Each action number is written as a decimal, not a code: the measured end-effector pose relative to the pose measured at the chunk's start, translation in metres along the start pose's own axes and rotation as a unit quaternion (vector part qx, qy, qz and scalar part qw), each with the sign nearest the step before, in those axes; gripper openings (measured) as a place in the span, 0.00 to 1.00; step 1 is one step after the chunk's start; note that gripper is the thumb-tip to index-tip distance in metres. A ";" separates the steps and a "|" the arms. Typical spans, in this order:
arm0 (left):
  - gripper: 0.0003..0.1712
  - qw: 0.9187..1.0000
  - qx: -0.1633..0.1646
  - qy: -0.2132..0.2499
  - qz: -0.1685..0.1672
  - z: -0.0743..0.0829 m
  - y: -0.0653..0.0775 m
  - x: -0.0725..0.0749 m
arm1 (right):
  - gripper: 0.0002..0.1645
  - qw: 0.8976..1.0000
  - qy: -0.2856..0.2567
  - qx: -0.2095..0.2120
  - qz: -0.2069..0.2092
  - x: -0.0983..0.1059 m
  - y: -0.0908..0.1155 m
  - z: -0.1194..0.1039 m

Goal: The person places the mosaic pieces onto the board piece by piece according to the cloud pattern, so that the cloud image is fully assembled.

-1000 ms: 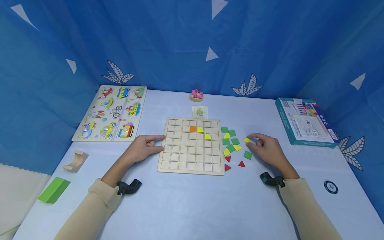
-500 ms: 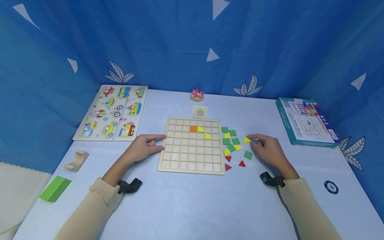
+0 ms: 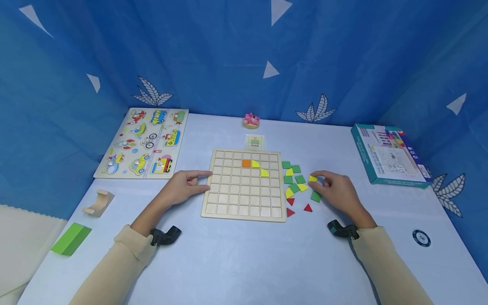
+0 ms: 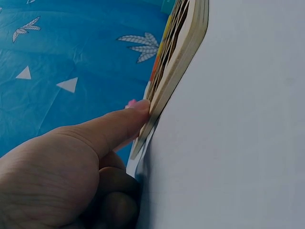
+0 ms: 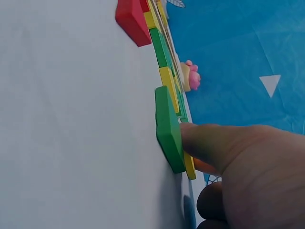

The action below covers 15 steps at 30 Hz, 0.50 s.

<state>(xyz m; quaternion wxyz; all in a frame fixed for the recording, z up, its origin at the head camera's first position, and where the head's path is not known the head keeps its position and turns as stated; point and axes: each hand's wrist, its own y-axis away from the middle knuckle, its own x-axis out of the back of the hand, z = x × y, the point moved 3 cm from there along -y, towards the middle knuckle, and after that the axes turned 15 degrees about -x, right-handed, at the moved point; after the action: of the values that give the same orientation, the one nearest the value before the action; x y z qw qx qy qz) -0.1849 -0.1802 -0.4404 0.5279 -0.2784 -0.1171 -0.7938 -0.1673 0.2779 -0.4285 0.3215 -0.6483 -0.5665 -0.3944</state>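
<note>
My left hand (image 3: 181, 188) touches the left edge of a wooden grid board (image 3: 238, 190), its index finger and thumb extended and spread along the rim. In the left wrist view the thumb (image 4: 116, 125) lies against the side of the board (image 4: 178, 71). On the board sit an orange square (image 3: 246, 163) and two yellow quarter-circles (image 3: 256, 164). Right of the board, my right hand (image 3: 339, 192) pinches another yellow quarter-circle tile (image 3: 312, 178) between thumb and index finger. A green square tile (image 3: 315, 196) lies just below it, partly covered by the hand.
Several green squares (image 3: 300, 179), yellow quarter-circles (image 3: 303, 187) and red triangles (image 3: 308, 208) lie right of the board. Behind it are a pattern card (image 3: 254, 142) and a pink figurine (image 3: 251, 120). A picture puzzle (image 3: 142, 142) is at left, a box (image 3: 390, 155) at right.
The right hand has shifted slightly left and nearer, and the yellow quarter-circle has turned between its fingers. The green square below is now partly covered. The left hand keeps its place at the board.
</note>
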 end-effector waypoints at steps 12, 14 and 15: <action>0.26 1.000 0.012 -0.001 0.006 0.002 0.001 -0.002 | 0.22 1.000 -0.016 0.019 -0.017 -0.001 0.003 -0.007; 0.26 1.000 0.010 0.000 0.007 0.002 0.001 -0.002 | 0.22 0.999 -0.024 0.027 -0.018 -0.001 0.003 -0.012; 0.26 1.000 0.009 0.000 0.007 0.003 0.000 -0.002 | 0.22 0.999 -0.028 0.031 -0.020 -0.001 0.004 -0.015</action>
<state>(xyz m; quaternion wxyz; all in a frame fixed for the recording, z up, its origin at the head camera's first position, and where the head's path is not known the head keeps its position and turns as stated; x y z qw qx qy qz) -0.1832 -0.1778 -0.4392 0.5357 -0.2745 -0.1226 -0.7891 -0.1658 0.2642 -0.4223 0.3175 -0.6371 -0.6000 -0.3651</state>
